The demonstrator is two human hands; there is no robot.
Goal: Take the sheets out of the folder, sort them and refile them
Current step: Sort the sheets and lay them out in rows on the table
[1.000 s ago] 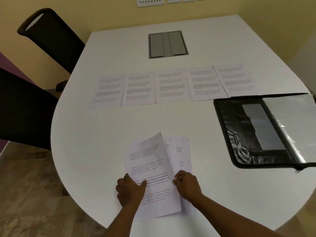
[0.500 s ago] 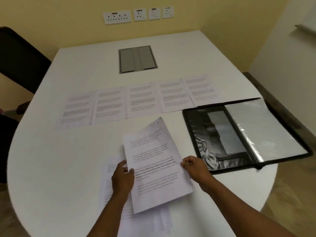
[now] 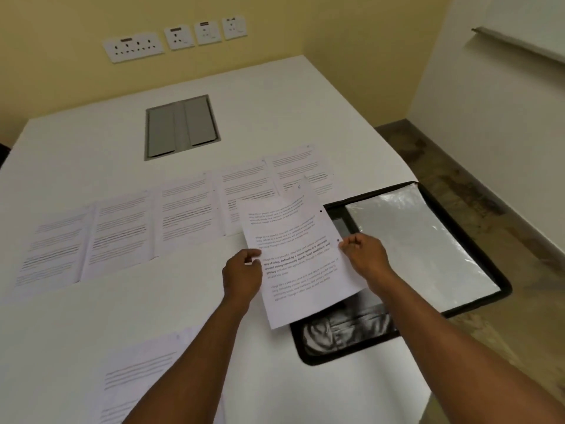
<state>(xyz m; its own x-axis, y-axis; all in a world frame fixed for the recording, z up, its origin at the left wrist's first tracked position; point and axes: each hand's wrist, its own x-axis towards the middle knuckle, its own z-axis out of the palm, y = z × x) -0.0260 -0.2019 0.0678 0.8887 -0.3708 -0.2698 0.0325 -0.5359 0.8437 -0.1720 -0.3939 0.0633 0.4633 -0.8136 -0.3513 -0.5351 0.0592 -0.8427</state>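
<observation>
I hold one sheet [image 3: 298, 258] above the table [image 3: 91, 316], my left hand [image 3: 241, 275] pinching its left edge and my right hand [image 3: 365, 257] its right edge. The open folder [image 3: 428, 249] lies under and right of my right hand; five sheets [image 3: 186, 209] lie in a row beyond my left hand, and more paper [image 3: 143, 374] lies nearer me, left of my left arm.

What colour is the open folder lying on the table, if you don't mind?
Black folder, with a clear, shiny plastic sleeve inside; seen in the head view.
</observation>
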